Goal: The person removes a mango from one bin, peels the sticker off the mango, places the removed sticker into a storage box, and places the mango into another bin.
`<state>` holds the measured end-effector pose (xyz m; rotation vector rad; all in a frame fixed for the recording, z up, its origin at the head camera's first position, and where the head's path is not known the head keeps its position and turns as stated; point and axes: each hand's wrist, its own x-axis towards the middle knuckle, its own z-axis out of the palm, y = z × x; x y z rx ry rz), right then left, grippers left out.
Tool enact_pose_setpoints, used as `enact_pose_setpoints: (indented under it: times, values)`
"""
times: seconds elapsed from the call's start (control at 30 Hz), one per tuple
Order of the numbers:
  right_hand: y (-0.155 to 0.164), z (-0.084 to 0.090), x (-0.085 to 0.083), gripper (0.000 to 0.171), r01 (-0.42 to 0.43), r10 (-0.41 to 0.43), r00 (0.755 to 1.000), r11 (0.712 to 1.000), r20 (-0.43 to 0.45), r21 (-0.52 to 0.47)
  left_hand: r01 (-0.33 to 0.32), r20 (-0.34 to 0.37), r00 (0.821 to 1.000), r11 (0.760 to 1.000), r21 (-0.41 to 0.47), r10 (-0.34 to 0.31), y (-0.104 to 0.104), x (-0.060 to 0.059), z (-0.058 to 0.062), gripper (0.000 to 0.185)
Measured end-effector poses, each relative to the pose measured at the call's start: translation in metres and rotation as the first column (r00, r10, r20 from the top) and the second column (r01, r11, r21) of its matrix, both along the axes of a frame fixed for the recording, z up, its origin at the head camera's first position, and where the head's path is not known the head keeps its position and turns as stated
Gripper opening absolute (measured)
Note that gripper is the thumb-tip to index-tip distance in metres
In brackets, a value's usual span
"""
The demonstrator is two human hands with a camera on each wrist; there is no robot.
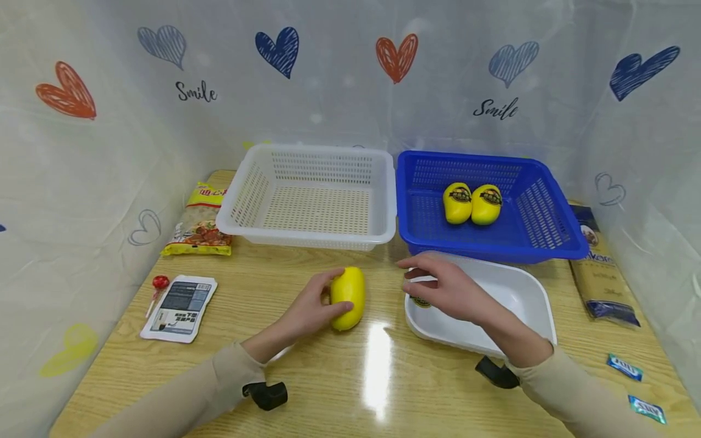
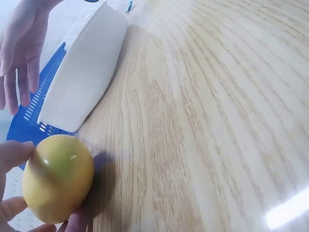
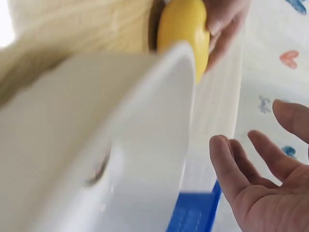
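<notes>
In the head view my left hand (image 1: 317, 304) grips a yellow mango (image 1: 348, 298) from its left side, thumb in front and fingers behind. The left wrist view shows a greenish patch on that mango (image 2: 58, 176), close over the wooden table. My right hand (image 1: 446, 286) is over the left end of a white tray (image 1: 526, 310), fingers loosely bent around nothing. Under that hand a dark round sticker (image 1: 420, 302) shows at the tray's left end. Seen from the right wrist, the right hand (image 3: 265, 188) has its thumb and fingers spread apart, beside the tray's rim.
Behind the tray a blue basket (image 1: 547, 213) holds two stickered mangoes (image 1: 472, 204). A white basket (image 1: 306, 237) stands beside it. On the left lie a yellow food bag (image 1: 199, 228), a lollipop (image 1: 160, 282) and a white packet (image 1: 181, 309); on the right, a gold-brown bag (image 1: 605, 274) and two small wrapped pieces (image 1: 624, 367).
</notes>
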<state>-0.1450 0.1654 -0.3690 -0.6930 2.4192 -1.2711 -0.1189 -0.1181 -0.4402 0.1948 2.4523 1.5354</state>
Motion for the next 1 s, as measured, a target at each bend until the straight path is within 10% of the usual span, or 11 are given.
enact_pose_setpoints:
  times: [0.57, 1.0]
  values:
    - [-0.066, -0.025, -0.002, 0.045, -0.072, 0.073, 0.995, 0.997, 0.071, -0.01, -0.065, 0.021, 0.998, 0.998, -0.008, 0.065, -0.005, 0.003, 0.001, 0.07]
    - [-0.089, -0.045, -0.017, 0.045, 0.031, -0.037, 0.997, 0.996, 0.067, 0.082, -0.081, 0.072, 0.995, 0.99, 0.118, 0.073, -0.008, -0.001, -0.003, 0.066]
